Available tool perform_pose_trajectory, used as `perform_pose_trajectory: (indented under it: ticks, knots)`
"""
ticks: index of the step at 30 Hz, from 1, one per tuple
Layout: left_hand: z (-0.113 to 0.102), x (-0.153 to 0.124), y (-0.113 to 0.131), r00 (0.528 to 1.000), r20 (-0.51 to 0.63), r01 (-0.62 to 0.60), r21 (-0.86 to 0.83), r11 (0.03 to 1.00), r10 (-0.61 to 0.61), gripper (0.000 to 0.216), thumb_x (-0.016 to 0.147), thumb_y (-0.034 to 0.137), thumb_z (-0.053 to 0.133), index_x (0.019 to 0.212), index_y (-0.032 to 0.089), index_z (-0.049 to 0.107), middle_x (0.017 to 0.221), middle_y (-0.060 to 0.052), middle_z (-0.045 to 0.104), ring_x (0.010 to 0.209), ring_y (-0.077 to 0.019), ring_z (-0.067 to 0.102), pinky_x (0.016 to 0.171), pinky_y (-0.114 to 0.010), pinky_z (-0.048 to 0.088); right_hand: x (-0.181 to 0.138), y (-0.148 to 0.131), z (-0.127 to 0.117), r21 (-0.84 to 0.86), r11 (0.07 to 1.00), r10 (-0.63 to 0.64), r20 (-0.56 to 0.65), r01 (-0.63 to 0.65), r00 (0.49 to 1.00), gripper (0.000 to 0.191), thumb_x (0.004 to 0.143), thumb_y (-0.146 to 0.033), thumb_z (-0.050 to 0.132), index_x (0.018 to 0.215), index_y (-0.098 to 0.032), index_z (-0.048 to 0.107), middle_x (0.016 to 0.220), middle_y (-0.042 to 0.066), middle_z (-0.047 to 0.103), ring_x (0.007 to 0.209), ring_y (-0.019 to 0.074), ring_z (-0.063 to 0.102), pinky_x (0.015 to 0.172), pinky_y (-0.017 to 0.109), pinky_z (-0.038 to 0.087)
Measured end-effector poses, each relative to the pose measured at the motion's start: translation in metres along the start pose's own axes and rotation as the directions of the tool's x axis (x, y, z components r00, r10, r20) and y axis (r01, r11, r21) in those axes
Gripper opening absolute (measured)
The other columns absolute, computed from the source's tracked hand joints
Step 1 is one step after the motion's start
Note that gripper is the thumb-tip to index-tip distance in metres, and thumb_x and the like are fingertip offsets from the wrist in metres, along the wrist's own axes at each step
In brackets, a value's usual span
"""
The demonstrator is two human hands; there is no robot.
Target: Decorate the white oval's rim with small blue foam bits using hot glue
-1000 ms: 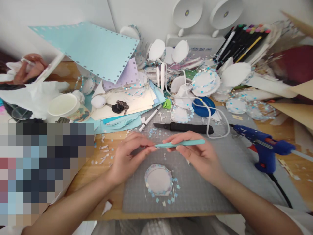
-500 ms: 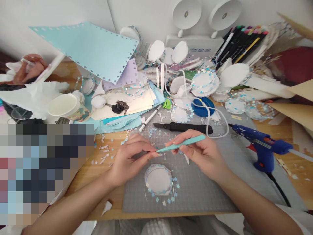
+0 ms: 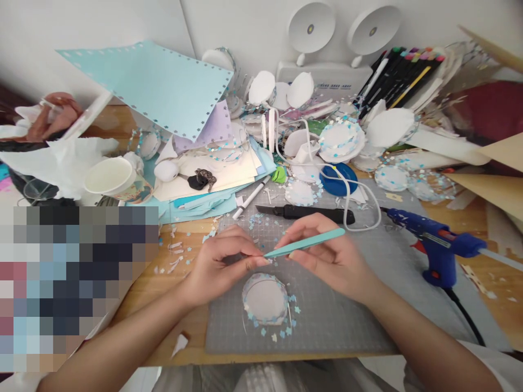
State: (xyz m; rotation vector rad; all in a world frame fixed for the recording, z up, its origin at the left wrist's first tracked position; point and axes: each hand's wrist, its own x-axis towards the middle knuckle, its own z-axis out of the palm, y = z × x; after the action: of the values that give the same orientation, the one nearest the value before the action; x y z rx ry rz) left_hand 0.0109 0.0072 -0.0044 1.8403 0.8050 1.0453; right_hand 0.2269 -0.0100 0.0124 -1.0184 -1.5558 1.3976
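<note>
Turquoise tweezers [image 3: 314, 243] lie across the fingers of my right hand [image 3: 327, 253], which is closed on them. Their pointed tip meets the fingertips of my left hand [image 3: 229, 258]. That hand is pinched, and whatever sits between thumb and forefinger is too small to make out. Below both hands, a round white disc [image 3: 267, 299] rests on the grey cutting mat [image 3: 327, 326], ringed by small pale blue and white paper stars. A black utility knife [image 3: 306, 211] lies just beyond my hands, its blade pointing left.
To the right is a blue glue gun [image 3: 441, 239] with its cord trailing forward. A paper cup [image 3: 116, 179] stands at the left beside stacked paper [image 3: 204, 169]. White discs, a white cable [image 3: 363, 226], a blue round lid [image 3: 339, 179] and markers [image 3: 398, 79] crowd the back.
My right hand has shifted slightly and the tweezers lie a little flatter, their tip still at my left fingertips. My left hand has barely moved, and the disc stays put.
</note>
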Motion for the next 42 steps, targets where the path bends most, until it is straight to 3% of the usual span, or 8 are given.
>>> perform_pose_trajectory:
  ticks: [4, 9, 13, 19, 27, 31, 42]
  knots:
    - [0.0000, 0.0005, 0.0008, 1.000, 0.009, 0.005, -0.016, 1.000, -0.005, 0.001, 0.078, 0.016, 0.070, 0.078, 0.015, 0.071, 0.067, -0.004, 0.068, 0.065, -0.0137, 0.058, 0.062, -0.026, 0.048, -0.0022, 0.0043, 0.0055, -0.017, 1.000, -0.014, -0.023, 0.014, 1.000, 0.018, 0.083, -0.014, 0.061, 0.096, -0.024, 0.054, 0.088, 0.001, 0.058, 0.079, 0.0119, 0.061, 0.070, 0.025, 0.053]
    - [-0.0007, 0.0008, 0.0002, 1.000, 0.012, -0.004, -0.003, 1.000, 0.004, 0.004, 0.079, 0.017, 0.068, 0.079, 0.015, 0.071, 0.069, -0.005, 0.068, 0.068, -0.0143, 0.060, 0.063, -0.026, 0.048, 0.0009, 0.0042, 0.0039, 0.099, 0.994, -0.035, -0.166, 0.052, 0.986, 0.010, 0.083, -0.016, 0.059, 0.082, -0.023, 0.051, 0.080, 0.000, 0.059, 0.065, 0.0100, 0.058, 0.060, 0.025, 0.051]
    - [-0.0010, 0.0010, 0.0003, 1.000, -0.016, 0.003, 0.010, 1.000, -0.003, 0.005, 0.080, 0.018, 0.067, 0.077, 0.015, 0.071, 0.068, -0.006, 0.067, 0.065, -0.0142, 0.058, 0.061, -0.026, 0.048, 0.0051, 0.0028, -0.0005, 0.102, 0.995, 0.003, -0.244, 0.023, 0.970, 0.009, 0.080, -0.021, 0.064, 0.083, -0.023, 0.055, 0.071, -0.002, 0.056, 0.057, 0.0092, 0.056, 0.050, 0.023, 0.048]
    - [-0.0011, 0.0006, 0.0011, 1.000, -0.011, 0.021, 0.003, 1.000, -0.021, 0.006, 0.081, 0.019, 0.067, 0.078, 0.016, 0.070, 0.069, -0.006, 0.068, 0.065, -0.0145, 0.059, 0.061, -0.027, 0.048, 0.0047, 0.0084, -0.0014, 0.168, 0.986, 0.058, -0.223, -0.020, 0.973, 0.008, 0.079, -0.027, 0.068, 0.082, -0.023, 0.061, 0.078, 0.000, 0.061, 0.064, 0.0117, 0.060, 0.056, 0.026, 0.053]
    - [0.0001, -0.0003, -0.0013, 0.999, -0.024, 0.029, -0.001, 1.000, -0.029, 0.003, 0.079, 0.016, 0.068, 0.077, 0.014, 0.070, 0.068, -0.005, 0.067, 0.065, -0.0142, 0.058, 0.061, -0.027, 0.047, 0.0037, 0.0081, -0.0028, 0.157, 0.987, 0.016, -0.236, 0.022, 0.972, 0.004, 0.077, -0.027, 0.069, 0.079, -0.026, 0.066, 0.088, 0.001, 0.062, 0.072, 0.0132, 0.061, 0.061, 0.028, 0.054]
    - [-0.0007, -0.0002, -0.0012, 1.000, -0.023, 0.021, -0.005, 1.000, -0.021, 0.003, 0.079, 0.014, 0.068, 0.077, 0.014, 0.069, 0.068, -0.006, 0.067, 0.066, -0.0143, 0.058, 0.061, -0.027, 0.048, 0.0038, 0.0062, -0.0033, 0.174, 0.984, 0.003, -0.198, 0.032, 0.980, 0.004, 0.077, -0.025, 0.070, 0.079, -0.027, 0.067, 0.082, 0.000, 0.063, 0.072, 0.0129, 0.060, 0.059, 0.026, 0.053]
    - [-0.0015, 0.0000, -0.0001, 0.999, -0.006, 0.035, 0.008, 0.999, -0.035, 0.004, 0.080, 0.017, 0.067, 0.078, 0.016, 0.070, 0.070, -0.006, 0.068, 0.066, -0.0146, 0.059, 0.061, -0.027, 0.048, 0.0033, 0.0053, -0.0001, 0.076, 0.996, 0.070, -0.240, -0.053, 0.968, 0.005, 0.075, -0.028, 0.072, 0.075, -0.026, 0.067, 0.070, 0.000, 0.064, 0.060, 0.0128, 0.058, 0.048, 0.025, 0.047]
